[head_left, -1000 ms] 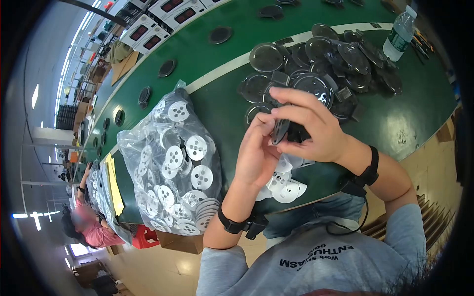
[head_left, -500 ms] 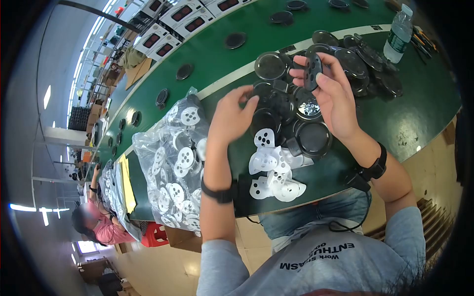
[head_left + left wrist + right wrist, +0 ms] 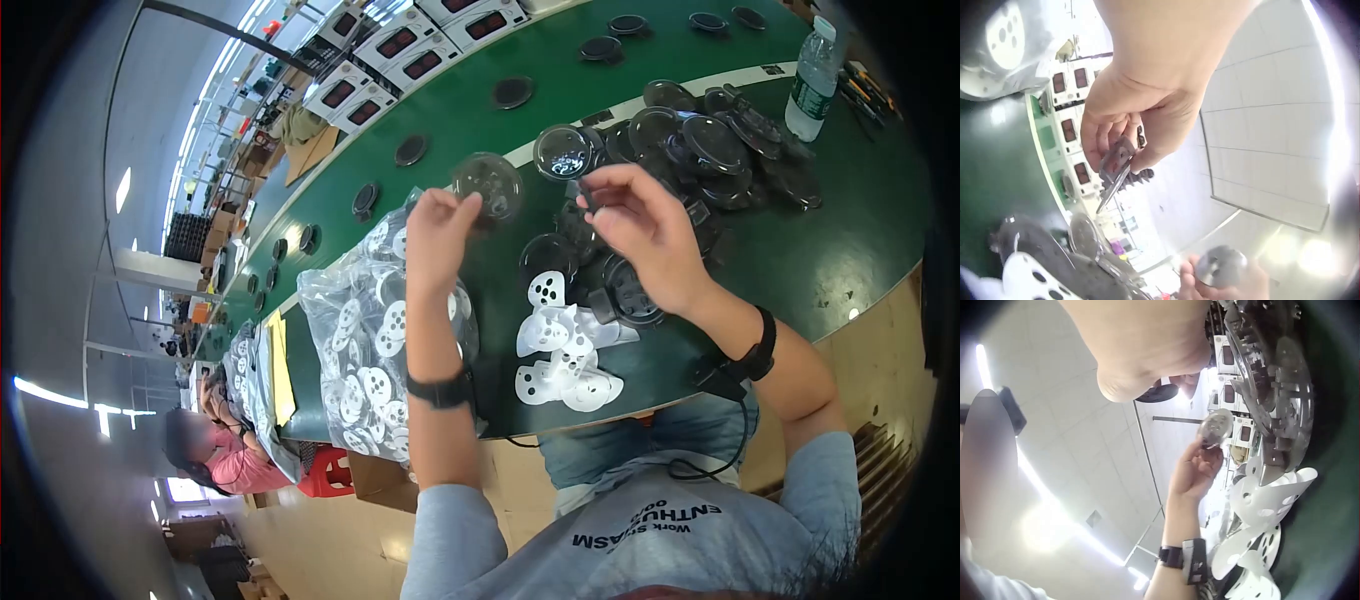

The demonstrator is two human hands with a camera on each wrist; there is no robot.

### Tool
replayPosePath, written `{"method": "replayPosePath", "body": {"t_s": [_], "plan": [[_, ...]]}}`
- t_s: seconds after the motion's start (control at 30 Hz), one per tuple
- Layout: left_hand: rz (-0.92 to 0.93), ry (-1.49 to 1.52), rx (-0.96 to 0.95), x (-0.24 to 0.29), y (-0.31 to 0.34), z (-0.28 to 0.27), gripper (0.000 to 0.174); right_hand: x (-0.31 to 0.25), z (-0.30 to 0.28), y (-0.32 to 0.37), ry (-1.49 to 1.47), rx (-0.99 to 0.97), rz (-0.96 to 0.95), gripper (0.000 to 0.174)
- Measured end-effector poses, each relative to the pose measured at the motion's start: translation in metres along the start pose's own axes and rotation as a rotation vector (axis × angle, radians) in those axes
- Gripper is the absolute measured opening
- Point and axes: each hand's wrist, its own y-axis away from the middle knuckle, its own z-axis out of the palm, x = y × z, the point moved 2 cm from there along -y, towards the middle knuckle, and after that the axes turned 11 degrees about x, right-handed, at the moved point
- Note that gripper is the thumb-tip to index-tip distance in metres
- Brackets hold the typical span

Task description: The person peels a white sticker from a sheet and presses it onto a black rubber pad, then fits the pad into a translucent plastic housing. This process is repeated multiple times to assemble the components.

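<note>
In the head view my left hand (image 3: 437, 240) pinches a dark, see-through round part (image 3: 488, 187) by its edge, raised over the bench. The left wrist view shows this part nearly edge-on, with a squarish block (image 3: 1116, 161) at the fingertips. My right hand (image 3: 645, 238) is apart from it, holding a small dark disc (image 3: 1221, 265) between thumb and fingers. Beyond that hand is a pile of dark round parts (image 3: 712, 142). White holed cutouts (image 3: 570, 350) lie in a loose heap on the bench between my forearms.
A clear plastic bag (image 3: 345, 385) full of white holed discs lies left of my forearm. Dark round parts (image 3: 512, 92) are spaced along the green surface beyond the pale strip. A water bottle (image 3: 811, 85) stands at the far right. Another person (image 3: 235, 455) sits at the left.
The hands, together at a dark disc a second ago, have separated. My left hand, with nothing visible in it half a second ago, now holds a round part. The right hand has lowered with its disc.
</note>
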Motion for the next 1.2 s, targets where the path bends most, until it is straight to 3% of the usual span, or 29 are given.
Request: {"method": "replayPosePath", "body": {"t_s": [0.1, 0.17, 0.27, 0.3, 0.43, 0.63, 0.83, 1.2], "plan": [[0.152, 0.23, -0.035, 0.01, 0.048, 0.027, 0.024, -0.013, 0.003, 0.007, 0.28, -0.065, -0.349, 0.038], [0.114, 0.346, -0.108, 0.005, 0.069, 0.039, 0.035, -0.018, 0.004, 0.009, 0.379, -0.089, -0.483, 0.04], [0.124, 0.421, -0.157, 0.019, 0.09, 0.055, 0.05, -0.015, 0.001, 0.008, 0.421, -0.09, -0.508, 0.035], [0.126, 0.455, -0.179, 0.011, 0.09, 0.054, 0.066, -0.013, 0.0, 0.007, 0.409, -0.093, -0.486, 0.033], [0.103, 0.504, -0.192, -0.002, 0.095, 0.049, 0.074, -0.009, -0.004, 0.001, 0.405, -0.11, -0.45, 0.029], [-0.026, 0.725, -0.243, -0.016, 0.098, 0.05, 0.067, -0.009, -0.004, -0.006, 0.557, -0.227, -0.606, 0.038], [-0.093, 0.752, -0.243, -0.016, 0.098, 0.054, 0.062, -0.005, -0.005, -0.007, 0.577, -0.201, -0.554, 0.041], [-0.117, 0.797, -0.242, -0.015, 0.1, 0.057, 0.063, 0.009, -0.009, -0.006, 0.343, -0.182, -0.379, 0.038]]}}
